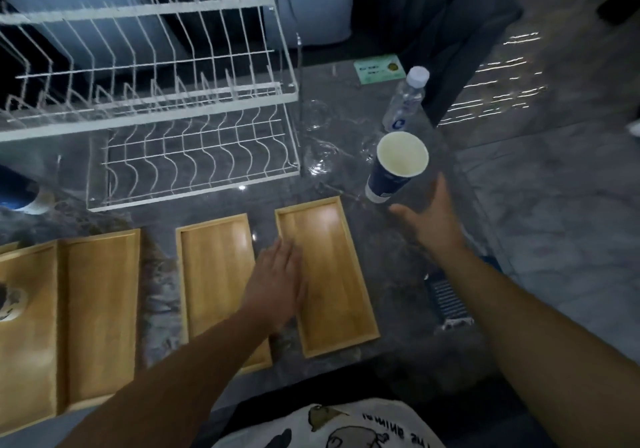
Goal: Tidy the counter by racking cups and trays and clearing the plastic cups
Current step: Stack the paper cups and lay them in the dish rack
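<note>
A: What do I have, left to right?

B: At nine o'clock I see two wooden trays [97, 316] side by side, long axes toward twelve. Above them, the white wire dish rack [149, 101]. Centre, two more trays: middle tray [211, 274] and right tray [329, 267], both long axis toward twelve, tilted slightly to eleven.

A: Hands?

B: My left hand [277, 284] lies flat across the gap between those two, fingers together, holding nothing. My right hand [429, 219], at two o'clock, is spread open just beside a blue paper cup [394, 167], mouth up; I cannot tell whether they touch.

A: Any writing?

B: A clear bottle [405, 101] beyond the cup shows a blue "C". The green card [379, 68] is blurred, unreadable.
</note>
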`<move>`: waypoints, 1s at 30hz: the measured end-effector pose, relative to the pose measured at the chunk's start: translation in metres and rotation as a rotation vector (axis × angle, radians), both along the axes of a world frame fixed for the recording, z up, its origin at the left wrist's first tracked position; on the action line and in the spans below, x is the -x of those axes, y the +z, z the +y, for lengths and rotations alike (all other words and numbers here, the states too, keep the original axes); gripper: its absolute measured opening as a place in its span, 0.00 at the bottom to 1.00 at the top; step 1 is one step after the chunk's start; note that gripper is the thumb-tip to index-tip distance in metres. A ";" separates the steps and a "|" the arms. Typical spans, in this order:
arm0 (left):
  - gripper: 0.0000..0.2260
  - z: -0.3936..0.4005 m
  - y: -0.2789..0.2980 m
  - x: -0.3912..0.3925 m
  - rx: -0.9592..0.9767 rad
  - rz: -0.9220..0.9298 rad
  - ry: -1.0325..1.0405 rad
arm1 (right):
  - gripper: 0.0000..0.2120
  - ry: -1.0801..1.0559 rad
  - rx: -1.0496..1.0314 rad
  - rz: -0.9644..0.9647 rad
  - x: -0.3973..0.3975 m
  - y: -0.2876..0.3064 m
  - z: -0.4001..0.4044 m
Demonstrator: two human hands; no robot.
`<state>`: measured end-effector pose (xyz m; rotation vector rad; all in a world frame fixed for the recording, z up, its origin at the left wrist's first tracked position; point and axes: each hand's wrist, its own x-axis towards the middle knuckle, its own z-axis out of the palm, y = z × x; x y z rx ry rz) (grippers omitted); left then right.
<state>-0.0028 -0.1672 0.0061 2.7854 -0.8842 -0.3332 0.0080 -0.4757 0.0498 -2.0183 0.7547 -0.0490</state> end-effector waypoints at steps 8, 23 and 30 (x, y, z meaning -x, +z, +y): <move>0.31 -0.043 -0.039 -0.008 -0.179 0.033 0.007 | 0.48 0.146 -0.150 -0.049 -0.048 -0.024 -0.020; 0.31 -0.041 -0.034 -0.010 -0.200 0.055 -0.001 | 0.39 0.257 -0.119 -0.105 -0.050 -0.001 -0.017; 0.28 -0.003 0.000 0.006 -0.097 0.035 0.124 | 0.25 0.469 -0.078 -0.092 -0.039 0.038 0.048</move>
